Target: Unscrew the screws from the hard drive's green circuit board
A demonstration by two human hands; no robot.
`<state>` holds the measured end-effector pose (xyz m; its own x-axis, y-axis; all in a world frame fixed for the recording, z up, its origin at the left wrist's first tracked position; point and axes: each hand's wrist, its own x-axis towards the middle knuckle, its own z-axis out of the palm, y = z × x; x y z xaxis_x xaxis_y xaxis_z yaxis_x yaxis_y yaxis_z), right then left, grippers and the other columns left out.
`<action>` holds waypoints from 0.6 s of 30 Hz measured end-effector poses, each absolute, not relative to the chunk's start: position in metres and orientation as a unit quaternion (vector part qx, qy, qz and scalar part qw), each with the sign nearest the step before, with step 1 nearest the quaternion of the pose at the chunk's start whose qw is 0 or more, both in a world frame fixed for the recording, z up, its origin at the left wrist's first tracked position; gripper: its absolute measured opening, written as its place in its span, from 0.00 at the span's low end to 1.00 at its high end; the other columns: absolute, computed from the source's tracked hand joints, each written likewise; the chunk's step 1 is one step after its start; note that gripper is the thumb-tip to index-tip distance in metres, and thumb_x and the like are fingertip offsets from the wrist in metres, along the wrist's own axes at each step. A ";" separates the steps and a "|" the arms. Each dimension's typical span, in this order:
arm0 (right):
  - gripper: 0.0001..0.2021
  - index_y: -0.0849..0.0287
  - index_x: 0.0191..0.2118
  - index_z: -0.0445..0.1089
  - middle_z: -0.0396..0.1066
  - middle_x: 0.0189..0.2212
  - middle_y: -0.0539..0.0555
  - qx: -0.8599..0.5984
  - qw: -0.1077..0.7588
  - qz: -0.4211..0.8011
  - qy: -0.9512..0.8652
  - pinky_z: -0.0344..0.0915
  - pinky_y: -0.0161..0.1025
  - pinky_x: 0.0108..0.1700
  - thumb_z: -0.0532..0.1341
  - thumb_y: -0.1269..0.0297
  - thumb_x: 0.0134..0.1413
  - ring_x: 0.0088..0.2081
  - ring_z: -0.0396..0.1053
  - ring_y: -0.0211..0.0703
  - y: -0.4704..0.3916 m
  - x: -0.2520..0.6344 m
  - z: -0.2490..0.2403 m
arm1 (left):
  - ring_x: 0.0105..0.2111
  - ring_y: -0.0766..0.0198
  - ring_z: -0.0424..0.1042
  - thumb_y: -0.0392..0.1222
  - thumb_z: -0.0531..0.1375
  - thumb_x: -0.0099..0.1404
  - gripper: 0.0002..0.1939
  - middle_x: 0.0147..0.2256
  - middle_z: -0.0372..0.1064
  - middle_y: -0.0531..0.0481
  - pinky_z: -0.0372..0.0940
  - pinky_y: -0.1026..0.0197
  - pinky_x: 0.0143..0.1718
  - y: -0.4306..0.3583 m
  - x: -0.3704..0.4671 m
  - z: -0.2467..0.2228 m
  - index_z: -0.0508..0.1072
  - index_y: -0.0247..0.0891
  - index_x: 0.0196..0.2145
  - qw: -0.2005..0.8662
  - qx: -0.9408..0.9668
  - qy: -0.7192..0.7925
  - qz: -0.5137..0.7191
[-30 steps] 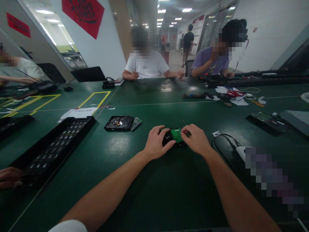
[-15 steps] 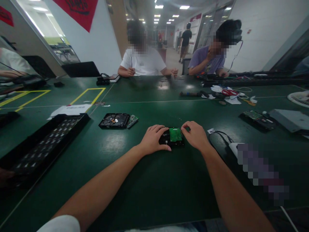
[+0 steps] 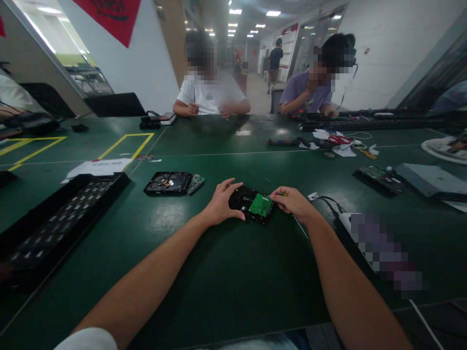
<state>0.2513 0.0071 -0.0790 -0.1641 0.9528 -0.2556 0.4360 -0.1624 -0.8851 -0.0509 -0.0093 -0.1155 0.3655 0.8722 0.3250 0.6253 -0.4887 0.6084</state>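
Observation:
A black hard drive (image 3: 241,198) lies on the green table in front of me, turned at an angle, with a green circuit board (image 3: 260,205) on its right part. My left hand (image 3: 220,203) spans the drive's left end, thumb on the near side and fingers on the far side. At the drive's right end, my right hand (image 3: 291,200) has its thumb and forefinger pinched at the board's corner. A thin screwdriver (image 3: 301,227) is tucked in that same hand, its pale shaft sticking out below the palm. Whether the fingertips grip the board is hidden.
Left of my hands lie another opened drive (image 3: 168,183) and a loose circuit board (image 3: 196,183). A long black tray (image 3: 58,218) stands further left. On the right are a third drive (image 3: 379,179), a grey box (image 3: 430,180) and a cable (image 3: 328,200). Two people sit opposite.
The hard drive has rotated, its right end swinging nearer to me. My left hand has shifted slightly left with it. In my right hand the screwdriver's shaft now shows.

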 end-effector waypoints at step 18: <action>0.08 0.59 0.36 0.75 0.62 0.16 0.44 -0.593 0.247 0.484 -0.594 0.47 0.32 0.22 0.67 0.61 0.52 0.19 0.54 0.32 0.005 0.256 -0.074 | 0.68 0.42 0.62 0.57 0.52 0.77 0.28 0.67 0.59 0.32 0.62 0.38 0.67 -0.042 -0.013 -0.107 0.65 0.36 0.65 0.089 0.773 0.557 0.290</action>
<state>0.2556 0.0050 -0.0739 -0.1743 0.9436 -0.2814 0.4657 -0.1728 -0.8679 -0.0131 -0.0417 -0.1066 0.2107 0.9129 0.3497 0.8099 -0.3634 0.4605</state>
